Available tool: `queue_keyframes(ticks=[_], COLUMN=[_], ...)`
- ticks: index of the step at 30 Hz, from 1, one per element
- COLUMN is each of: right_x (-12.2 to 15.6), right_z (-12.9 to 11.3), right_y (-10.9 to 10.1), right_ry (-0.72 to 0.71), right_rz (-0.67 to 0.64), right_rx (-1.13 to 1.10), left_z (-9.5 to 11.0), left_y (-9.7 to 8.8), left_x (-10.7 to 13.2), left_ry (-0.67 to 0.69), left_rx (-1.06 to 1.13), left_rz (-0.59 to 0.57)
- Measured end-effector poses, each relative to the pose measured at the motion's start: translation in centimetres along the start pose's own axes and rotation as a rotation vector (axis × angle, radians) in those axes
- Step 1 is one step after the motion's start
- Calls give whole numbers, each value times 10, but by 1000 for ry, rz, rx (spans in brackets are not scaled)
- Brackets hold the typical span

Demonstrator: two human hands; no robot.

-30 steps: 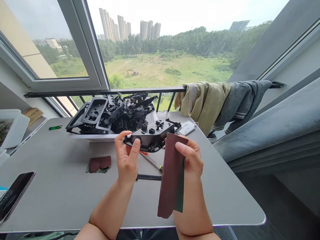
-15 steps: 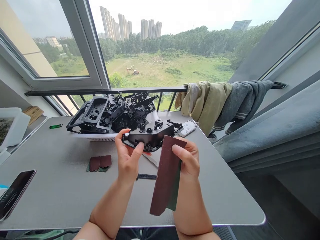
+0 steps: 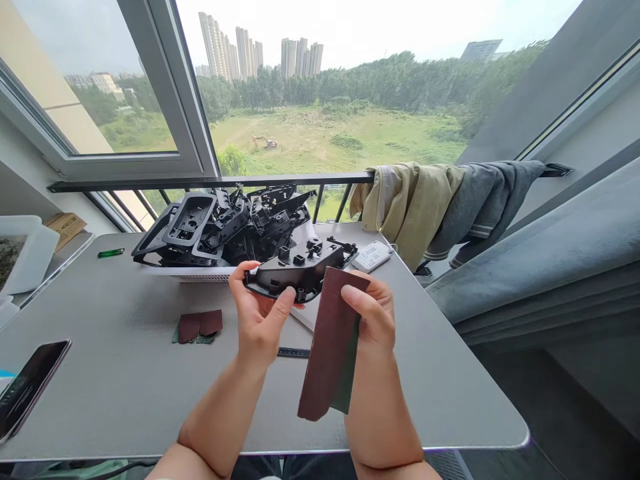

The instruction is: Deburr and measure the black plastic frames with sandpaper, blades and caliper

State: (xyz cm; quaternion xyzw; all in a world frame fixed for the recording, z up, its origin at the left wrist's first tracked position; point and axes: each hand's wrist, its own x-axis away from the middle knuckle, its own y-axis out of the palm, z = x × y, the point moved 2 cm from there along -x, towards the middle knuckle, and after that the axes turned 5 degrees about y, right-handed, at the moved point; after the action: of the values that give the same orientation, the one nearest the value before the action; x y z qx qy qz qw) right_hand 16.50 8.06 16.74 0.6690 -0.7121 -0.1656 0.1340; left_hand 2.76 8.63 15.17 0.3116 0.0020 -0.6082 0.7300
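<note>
My left hand grips a black plastic molded part by its left end, thumb on the near side, fingers behind and below. Clips and posts stick up along the part's top. In my right hand is a folded strip of sandpaper, dark red-brown on the grit face and green on the back, hanging downward with the thumb pressed on its upper end. The sandpaper's upper edge overlaps the right end of the part in view; I cannot tell whether they touch.
A white basket heaped with black plastic parts stands at the back. Smaller sandpaper pieces, a phone and a green lighter-like item lie to the left. Behind my hands are a black ruler-like strip and a white device.
My right hand and the sandpaper have shifted slightly up and left. The left thumb has slid a little rightward along the black part, which is tilted slightly differently.
</note>
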Motion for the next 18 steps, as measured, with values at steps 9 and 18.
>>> queue_keyframes(ticks=[9, 18], right_x=[-4, 12], right_z=[1, -10], right_y=[-4, 14], right_ry=[-55, -163], right_rz=[-199, -224], right_rx=[275, 550], left_z=[2, -2], left_y=[-2, -8], left_x=[3, 9], left_ry=[186, 629], left_rx=[-173, -512], left_rz=[186, 34])
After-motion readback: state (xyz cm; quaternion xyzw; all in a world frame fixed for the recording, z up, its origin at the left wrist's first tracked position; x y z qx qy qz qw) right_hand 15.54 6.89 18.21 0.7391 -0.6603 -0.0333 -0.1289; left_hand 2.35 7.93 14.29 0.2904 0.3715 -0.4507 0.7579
